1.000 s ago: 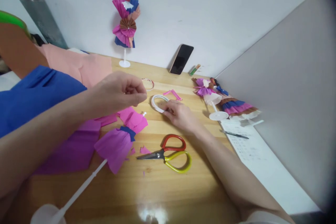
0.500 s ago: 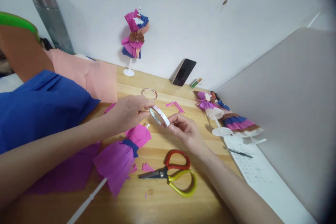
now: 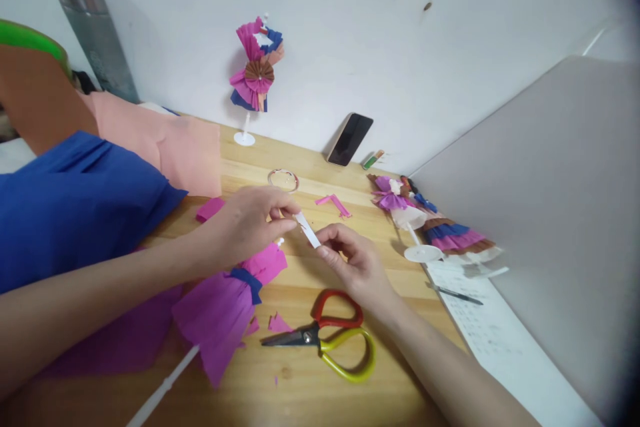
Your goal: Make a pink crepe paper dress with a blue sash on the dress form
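A white roll of tape (image 3: 307, 229) is held edge-on above the wooden table (image 3: 300, 387), between both hands. My left hand (image 3: 247, 223) pinches its upper end with closed fingers. My right hand (image 3: 353, 265) grips its lower end with curled fingers. Just below them lies a magenta crepe-paper dress with a blue waistband (image 3: 227, 300) on a white stick (image 3: 163, 387). Red and yellow scissors (image 3: 333, 337) lie shut near my right wrist.
Blue (image 3: 70, 207) and pink (image 3: 170, 143) crepe sheets cover the left. A paper-dress figure on a stand (image 3: 255, 70) stands by the wall, a phone (image 3: 350, 139) leans there, another ring of tape (image 3: 283, 180) lies behind. Finished paper dolls (image 3: 430, 223), a pen (image 3: 455, 293) and a sheet sit right.
My right hand lifted the tape roll off the table. My left hand came over and took its other end; both hands now hold it edge-on, slightly lower than half a second ago.
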A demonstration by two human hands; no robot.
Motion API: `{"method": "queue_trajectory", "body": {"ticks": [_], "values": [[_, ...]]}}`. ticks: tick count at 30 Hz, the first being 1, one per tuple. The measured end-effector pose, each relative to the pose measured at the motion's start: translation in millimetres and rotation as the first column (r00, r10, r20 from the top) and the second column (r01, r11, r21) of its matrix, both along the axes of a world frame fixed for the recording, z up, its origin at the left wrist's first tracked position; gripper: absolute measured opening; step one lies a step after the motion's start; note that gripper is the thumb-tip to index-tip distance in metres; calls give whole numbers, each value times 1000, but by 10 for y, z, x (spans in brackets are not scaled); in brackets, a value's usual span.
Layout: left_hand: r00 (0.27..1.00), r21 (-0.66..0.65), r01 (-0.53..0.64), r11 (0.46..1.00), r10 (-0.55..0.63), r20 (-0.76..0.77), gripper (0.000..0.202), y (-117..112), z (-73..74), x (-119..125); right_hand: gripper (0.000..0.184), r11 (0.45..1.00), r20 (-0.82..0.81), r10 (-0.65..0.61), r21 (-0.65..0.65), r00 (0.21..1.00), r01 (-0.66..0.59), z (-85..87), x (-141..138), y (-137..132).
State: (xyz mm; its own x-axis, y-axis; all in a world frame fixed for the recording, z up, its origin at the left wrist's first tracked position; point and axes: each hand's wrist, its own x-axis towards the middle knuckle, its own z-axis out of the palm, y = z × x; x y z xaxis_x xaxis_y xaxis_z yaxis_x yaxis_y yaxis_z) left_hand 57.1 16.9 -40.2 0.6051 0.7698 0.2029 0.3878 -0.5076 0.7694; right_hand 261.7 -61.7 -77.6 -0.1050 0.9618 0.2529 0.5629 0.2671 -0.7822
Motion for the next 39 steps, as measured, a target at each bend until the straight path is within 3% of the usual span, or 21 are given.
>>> {"method": "queue_trajectory", "body": {"ticks": [3, 8, 16, 20, 22, 24, 27, 30, 33, 36, 39], "values": [[997, -74, -28, 997, 33, 64, 12, 5, -36, 12, 16, 999, 55, 7, 31, 998, -8, 23, -24, -38], [999, -94, -33, 995, 35, 20, 9, -14, 5, 18, 12, 995, 147, 22, 90, 989, -35, 39, -42, -67], [997, 38, 19, 999, -17, -77, 14, -1, 29, -5, 8, 978, 283, 22, 194, 959, -80, 88, -28, -58], [998, 129, 56, 990, -58, 8, 16, 21, 27, -7, 11, 983, 288, -5, 176, 958, -48, 113, 19, -33], [994, 47, 103, 994, -105, 36, 18, 51, 23, -2, 13, 986, 252, -5, 163, 968, -38, 119, 39, -16], [987, -135, 157, 978, -150, 66, 17, 87, 12, 6, 16, 989, 207, -5, 147, 978, -26, 115, 58, 6], [976, -424, 203, 883, -147, 160, 16, 144, -22, 15, 19, 994, 124, -16, 111, 992, 2, 85, 96, 48], [970, -580, 209, 787, -93, 223, 17, 188, -74, 13, 17, 993, 39, -23, 113, 999, 18, 49, 126, 78], [966, -603, 207, 770, -63, 251, 17, 188, -107, 11, 18, 969, 56, -56, 242, 997, 41, 59, 100, 53], [973, -573, 177, 800, -52, 227, 16, 118, -94, 35, 21, 916, 187, -107, 401, 977, 24, 118, 12, -22], [982, -513, 145, 846, -57, 183, 13, 4, -57, 76, 25, 886, 265, -83, 461, 961, -51, 172, -85, -89]]}}
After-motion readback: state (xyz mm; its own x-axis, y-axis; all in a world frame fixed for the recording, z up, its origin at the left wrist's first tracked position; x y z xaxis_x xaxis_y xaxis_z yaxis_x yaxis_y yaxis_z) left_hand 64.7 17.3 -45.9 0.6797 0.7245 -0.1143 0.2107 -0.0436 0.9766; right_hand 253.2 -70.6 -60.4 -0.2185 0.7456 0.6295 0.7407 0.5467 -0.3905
